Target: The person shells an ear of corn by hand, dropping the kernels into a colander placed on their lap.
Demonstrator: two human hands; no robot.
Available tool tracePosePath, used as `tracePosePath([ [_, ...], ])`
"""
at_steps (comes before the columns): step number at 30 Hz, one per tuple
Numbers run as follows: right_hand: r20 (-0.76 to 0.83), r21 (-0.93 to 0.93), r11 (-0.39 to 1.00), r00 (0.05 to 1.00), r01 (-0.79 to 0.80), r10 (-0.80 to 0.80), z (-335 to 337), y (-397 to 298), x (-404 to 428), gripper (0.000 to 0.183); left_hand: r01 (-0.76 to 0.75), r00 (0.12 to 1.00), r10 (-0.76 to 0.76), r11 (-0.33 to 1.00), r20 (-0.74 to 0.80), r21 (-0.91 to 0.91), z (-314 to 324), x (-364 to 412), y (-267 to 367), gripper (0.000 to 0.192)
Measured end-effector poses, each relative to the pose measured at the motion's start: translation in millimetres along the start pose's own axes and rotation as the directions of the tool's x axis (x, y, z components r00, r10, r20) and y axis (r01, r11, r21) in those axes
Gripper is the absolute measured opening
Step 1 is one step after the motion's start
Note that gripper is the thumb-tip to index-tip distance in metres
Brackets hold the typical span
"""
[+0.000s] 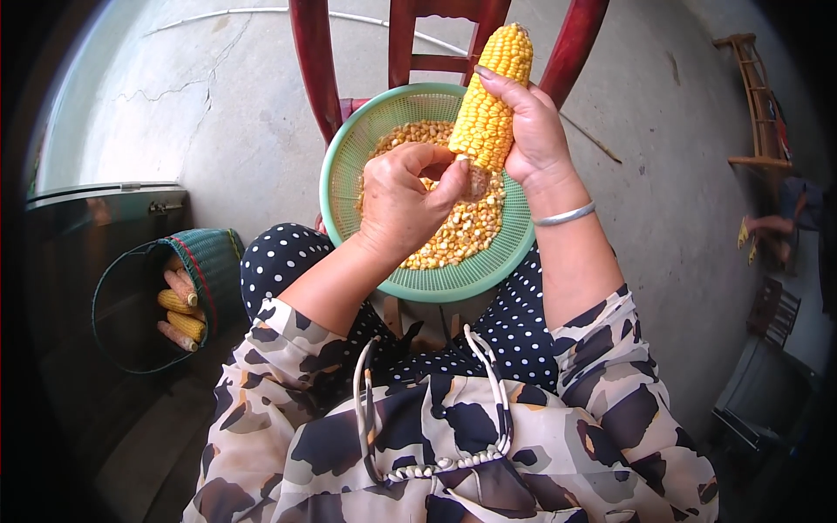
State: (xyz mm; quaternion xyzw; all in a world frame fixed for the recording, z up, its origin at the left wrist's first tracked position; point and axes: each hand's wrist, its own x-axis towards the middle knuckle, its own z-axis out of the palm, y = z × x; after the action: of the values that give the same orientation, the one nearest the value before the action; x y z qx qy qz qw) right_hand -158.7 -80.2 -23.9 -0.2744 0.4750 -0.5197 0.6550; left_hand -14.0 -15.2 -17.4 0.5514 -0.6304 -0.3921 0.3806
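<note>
An ear of yellow corn (pixel 492 98) is tilted over the basin, its lower end stripped to the bare cob. My right hand (pixel 533 127) wraps around the ear from the right, thumb lying across the kernels. At the stripped end, the thumb and forefinger of my left hand (pixel 412 189) pinch at the lowest kernels, with a pale kernel showing at the thumb tip. Below both hands sits a green perforated plastic basin (pixel 337 153). Loose corn kernels (pixel 461 232) lie in it, partly hidden by my left hand.
A dark red wooden chair (pixel 314 59) stands behind the basin. To the left, a woven green basket (pixel 219 268) lies on its side holding several corn ears and bare cobs. A thin stick (pixel 592 137) lies on the concrete floor (pixel 261 137). Another person's legs (pixel 771 225) show far right.
</note>
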Motion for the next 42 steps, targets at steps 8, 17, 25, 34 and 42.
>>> tracePosePath([
  [8,0.074,0.185,0.981,0.996,-0.064,0.051,5,-6,-2,0.020,0.176,0.980,-0.192,0.960,-0.059,-0.218,-2,5,-12,0.016],
  [17,0.048,0.181,0.981,0.997,-0.071,0.063,8,-4,-5,0.019,0.229,0.973,-0.213,0.915,0.085,-0.333,8,2,-11,0.042],
  [25,0.056,0.206,0.975,0.996,-0.084,0.074,10,-3,-6,0.018,0.134,0.986,-0.165,0.852,-0.017,-0.506,14,-1,-6,0.026],
  [34,0.046,0.329,0.934,0.990,-0.138,0.130,6,6,0,0.020,0.022,0.989,-0.053,0.975,-0.138,-0.220,9,0,-6,0.012],
  [42,0.045,0.378,0.909,0.984,-0.177,0.172,8,3,-2,0.020,0.049,0.986,-0.089,0.964,-0.142,-0.263,8,4,-16,0.011],
])
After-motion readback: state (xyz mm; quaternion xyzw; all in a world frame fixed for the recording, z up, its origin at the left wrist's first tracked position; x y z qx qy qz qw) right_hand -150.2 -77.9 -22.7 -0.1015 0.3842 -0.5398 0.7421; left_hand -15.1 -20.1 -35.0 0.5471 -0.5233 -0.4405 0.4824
